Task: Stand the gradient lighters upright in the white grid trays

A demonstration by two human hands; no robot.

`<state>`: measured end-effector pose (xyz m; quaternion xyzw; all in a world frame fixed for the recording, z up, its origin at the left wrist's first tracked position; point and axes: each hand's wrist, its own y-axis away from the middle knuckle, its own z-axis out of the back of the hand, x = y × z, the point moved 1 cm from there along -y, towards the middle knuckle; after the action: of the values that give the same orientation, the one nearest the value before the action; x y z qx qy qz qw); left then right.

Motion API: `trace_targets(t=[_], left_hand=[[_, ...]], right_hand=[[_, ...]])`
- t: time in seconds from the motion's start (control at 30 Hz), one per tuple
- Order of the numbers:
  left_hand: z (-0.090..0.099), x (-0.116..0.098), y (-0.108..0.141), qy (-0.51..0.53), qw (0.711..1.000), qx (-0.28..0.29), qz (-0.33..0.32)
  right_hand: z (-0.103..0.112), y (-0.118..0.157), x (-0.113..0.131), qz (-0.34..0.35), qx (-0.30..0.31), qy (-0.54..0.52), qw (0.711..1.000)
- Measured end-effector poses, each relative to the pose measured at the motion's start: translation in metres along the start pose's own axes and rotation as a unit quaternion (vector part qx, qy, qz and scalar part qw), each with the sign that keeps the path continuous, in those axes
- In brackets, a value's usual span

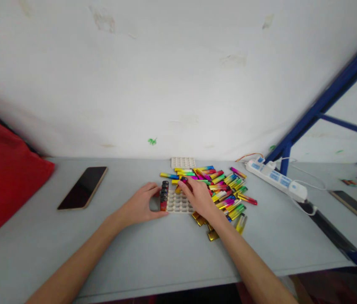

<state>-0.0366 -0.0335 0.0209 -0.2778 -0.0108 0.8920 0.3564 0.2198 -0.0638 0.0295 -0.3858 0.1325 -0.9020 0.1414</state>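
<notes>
Right hand (197, 194) is gripping lighter (178, 190) over tray (180, 205); left hand (142, 204) is curving half-open around tray's left edge. Loose lighters (225, 203) are crowding right edge; tabletop (128, 253) is stretching left toward phone (83, 188).

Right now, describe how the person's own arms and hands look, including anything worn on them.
The left hand and right hand are bare, without gloves. Both forearms are uncovered, with no sleeve, watch or bracelet in view. Fine finger details are too small to tell.
</notes>
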Motion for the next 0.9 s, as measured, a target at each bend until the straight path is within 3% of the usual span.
trace_targets(t=[0.37,0.63,0.8,0.9], left_hand=[[-0.002,0.002,0.0,0.008,1.0,-0.005,0.004],[-0.002,0.003,0.0,-0.001,1.0,-0.005,0.001],[0.0,-0.001,0.0,-0.005,1.0,-0.006,0.006],[0.003,-0.002,0.0,-0.003,1.0,-0.006,0.003]], right_hand=[[-0.008,-0.008,-0.001,0.06,0.052,0.019,0.997],[-0.013,-0.008,0.003,0.079,0.126,0.126,0.981],[0.001,-0.007,-0.002,0.102,0.016,0.109,0.989],[0.006,-0.007,-0.012,0.116,0.029,0.147,0.982]])
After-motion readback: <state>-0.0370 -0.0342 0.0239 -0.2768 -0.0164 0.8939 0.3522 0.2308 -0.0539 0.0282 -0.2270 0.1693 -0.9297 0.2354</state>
